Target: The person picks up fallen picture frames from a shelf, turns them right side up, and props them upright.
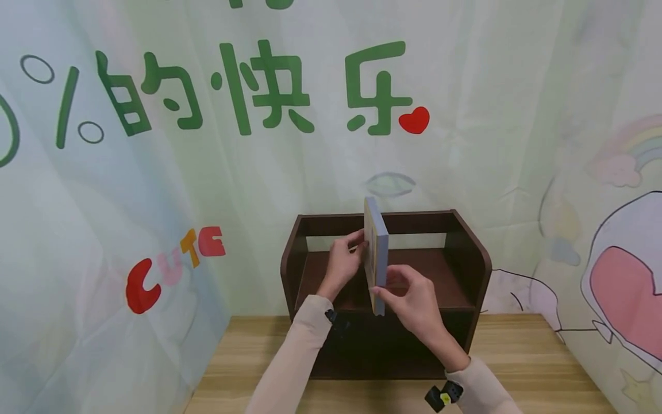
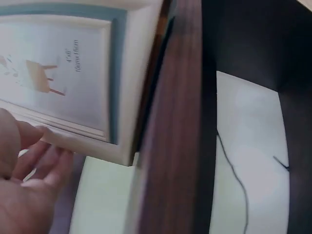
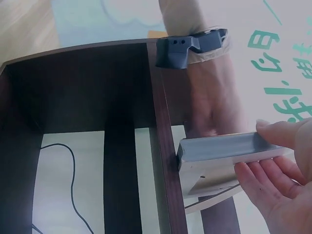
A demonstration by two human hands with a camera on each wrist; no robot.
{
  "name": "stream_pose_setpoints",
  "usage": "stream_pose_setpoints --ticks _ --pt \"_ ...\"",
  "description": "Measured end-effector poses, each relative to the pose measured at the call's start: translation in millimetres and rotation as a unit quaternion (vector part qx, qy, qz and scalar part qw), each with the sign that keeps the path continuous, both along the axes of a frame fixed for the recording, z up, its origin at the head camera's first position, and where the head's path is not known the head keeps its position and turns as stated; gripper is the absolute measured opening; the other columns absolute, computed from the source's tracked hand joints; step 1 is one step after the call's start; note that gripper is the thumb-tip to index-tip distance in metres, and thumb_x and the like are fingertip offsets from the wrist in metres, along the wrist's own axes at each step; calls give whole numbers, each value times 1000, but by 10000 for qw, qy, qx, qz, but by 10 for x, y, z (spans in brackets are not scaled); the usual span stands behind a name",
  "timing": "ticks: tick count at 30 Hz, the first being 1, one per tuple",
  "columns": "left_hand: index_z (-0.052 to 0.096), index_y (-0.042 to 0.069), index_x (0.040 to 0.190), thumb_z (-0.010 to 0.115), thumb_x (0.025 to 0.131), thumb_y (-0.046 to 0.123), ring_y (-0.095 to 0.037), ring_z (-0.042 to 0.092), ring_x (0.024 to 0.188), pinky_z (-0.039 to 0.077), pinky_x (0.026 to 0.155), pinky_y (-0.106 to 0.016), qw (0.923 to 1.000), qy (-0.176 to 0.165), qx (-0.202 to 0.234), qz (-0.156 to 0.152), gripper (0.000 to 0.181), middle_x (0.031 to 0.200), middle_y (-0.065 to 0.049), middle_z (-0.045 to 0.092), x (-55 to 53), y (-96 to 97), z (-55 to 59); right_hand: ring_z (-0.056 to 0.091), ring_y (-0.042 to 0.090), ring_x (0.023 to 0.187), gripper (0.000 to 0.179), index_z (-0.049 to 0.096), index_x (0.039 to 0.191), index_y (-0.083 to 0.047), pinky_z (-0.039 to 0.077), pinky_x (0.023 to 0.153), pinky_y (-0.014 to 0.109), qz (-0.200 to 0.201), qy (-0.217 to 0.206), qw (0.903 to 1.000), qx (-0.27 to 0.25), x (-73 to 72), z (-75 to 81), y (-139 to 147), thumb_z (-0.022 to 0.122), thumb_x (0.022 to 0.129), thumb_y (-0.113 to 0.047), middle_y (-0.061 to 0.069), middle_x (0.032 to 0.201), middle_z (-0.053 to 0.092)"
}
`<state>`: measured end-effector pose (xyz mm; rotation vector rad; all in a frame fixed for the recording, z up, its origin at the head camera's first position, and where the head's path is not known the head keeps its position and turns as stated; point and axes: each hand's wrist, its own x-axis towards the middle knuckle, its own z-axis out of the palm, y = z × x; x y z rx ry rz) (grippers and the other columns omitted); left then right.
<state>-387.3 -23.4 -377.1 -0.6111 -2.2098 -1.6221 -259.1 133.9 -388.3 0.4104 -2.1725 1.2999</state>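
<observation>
A picture frame [image 1: 381, 259] stands upright, edge-on to the head view, over the upper board of a dark brown shelf [image 1: 424, 276]. In the left wrist view the frame [image 2: 124, 87] shows a cream border, a blue-grey inner band and a printed insert with a chair. My left hand [image 1: 343, 261] pinches its far edge between thumb and fingers. With thumb and fingers, my right hand [image 1: 416, 296] grips the near edge. From the right wrist, the frame's grey side [image 3: 224, 148] faces the camera, its lower end right at the shelf board [image 3: 165, 146].
The shelf has raised side panels [image 1: 478, 259] and a back rail [image 1: 331, 222]. It stands on a wood-grain table [image 1: 253, 351] against a printed curtain [image 1: 476, 144]. Below the board is an open compartment [image 3: 87, 92], with a thin dark cable [image 3: 73, 170] seen through it.
</observation>
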Motion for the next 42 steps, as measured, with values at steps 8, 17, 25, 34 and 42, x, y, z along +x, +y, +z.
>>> stream_pose_setpoints --ticks 8,17,25,34,42 --pt "69 5 136 59 109 18 -29 72 118 60 102 -46 9937 1066 -21 337 32 132 -15 72 304 -173 388 77 25 93 37 74 114 -6 67 80 40 -12 108 9999 83 3 -2 -25 91 81 -11 10 105 77" --pt "66 5 140 66 103 17 -28 63 136 54 112 -45 9354 3297 -1258 -231 39 145 -13 65 631 -203 662 77 25 93 37 73 114 -7 67 80 39 -15 273 9996 87 -15 32 2 91 81 -10 10 105 77" --pt "66 4 139 74 98 14 -27 62 139 52 114 -38 9111 3675 -1815 -431 43 146 -14 66 677 -189 623 77 23 94 33 74 115 -8 66 82 36 84 370 9992 118 -29 -50 34 88 85 -13 8 105 78" --pt "67 3 137 75 97 11 -27 65 135 53 113 -37 9114 3815 -1516 -291 41 143 -15 68 704 -272 610 78 23 90 17 76 113 0 65 81 28 -173 855 9962 -47 -295 -121 67 72 99 -10 12 105 81" --pt "66 2 138 74 98 10 -27 64 137 53 113 -37 9133 3760 -1520 -377 42 144 -17 67 716 -246 577 79 33 96 28 72 120 2 65 84 49 -568 479 9933 890 -615 -183 -24 78 93 -5 20 111 78"
